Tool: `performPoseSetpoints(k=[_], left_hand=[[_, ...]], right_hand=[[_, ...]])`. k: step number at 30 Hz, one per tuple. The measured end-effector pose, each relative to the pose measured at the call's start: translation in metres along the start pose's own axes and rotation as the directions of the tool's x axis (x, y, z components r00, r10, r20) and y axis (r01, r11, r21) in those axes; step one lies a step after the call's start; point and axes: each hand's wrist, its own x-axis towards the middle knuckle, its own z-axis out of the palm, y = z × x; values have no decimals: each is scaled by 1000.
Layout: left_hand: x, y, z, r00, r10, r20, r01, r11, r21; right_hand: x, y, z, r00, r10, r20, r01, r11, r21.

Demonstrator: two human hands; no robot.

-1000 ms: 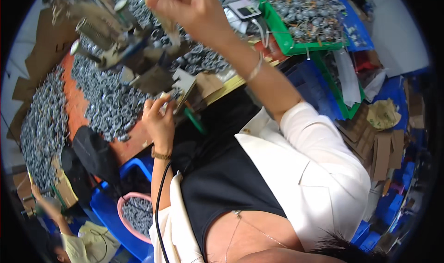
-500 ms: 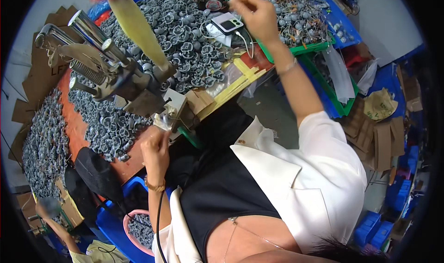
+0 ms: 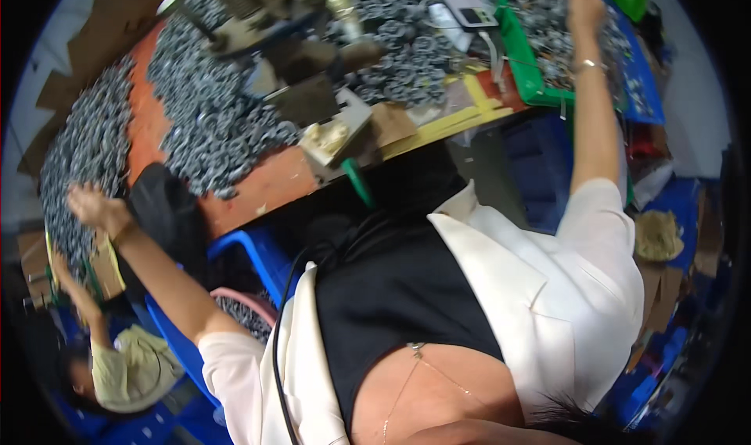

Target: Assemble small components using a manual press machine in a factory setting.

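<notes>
My left hand (image 3: 95, 208) is stretched out to the left, open and a little blurred, its fingers at the near edge of a pile of small grey parts with wires (image 3: 90, 136). My right hand (image 3: 587, 11) is at the far right, above wired grey parts (image 3: 540, 23) in a green tray (image 3: 540, 89). Its fingers are curled together, and anything between them is too small or blurred to make out. Between my hands stands a metal hand press (image 3: 305, 54) with a yellow-wrapped lever (image 3: 336, 5). A pale fixture block (image 3: 328, 138) sits at its foot.
Loose grey plastic parts (image 3: 211, 109) cover the orange tabletop (image 3: 278, 181) around the press. A small white device with a screen (image 3: 472, 12) and cable lies beyond it. At the lower left, a co-worker in a yellow-green shirt (image 3: 137, 367) reaches toward the left pile. A pink basin (image 3: 254, 306) stands below the table.
My left hand has left the press fixture and swung far left to the wired pile. My right hand has moved right, over the green tray. The view has shifted, and the co-worker shows more.
</notes>
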Motion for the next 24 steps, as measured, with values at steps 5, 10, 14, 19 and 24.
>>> performPoseSetpoints(k=[5,10,14,19,24], left_hand=[[-117,117,125,887,-279,368,225,957,184],[-178,110,166,783,-24,622,-362,796,486],[-178,95,174,773,-20,634,-384,781,493],[-191,133,173,895,0,447,-173,922,346],[-244,174,186,745,-180,642,258,966,-29]], right_hand=[[-10,-74,-57,946,62,-317,158,767,621],[-5,-27,-40,764,403,504,-570,54,820],[-28,-12,-36,397,-24,918,-857,-368,361],[-53,-85,-73,594,50,803,-768,-261,585],[-101,-139,-118,675,-140,724,-737,-94,669]])
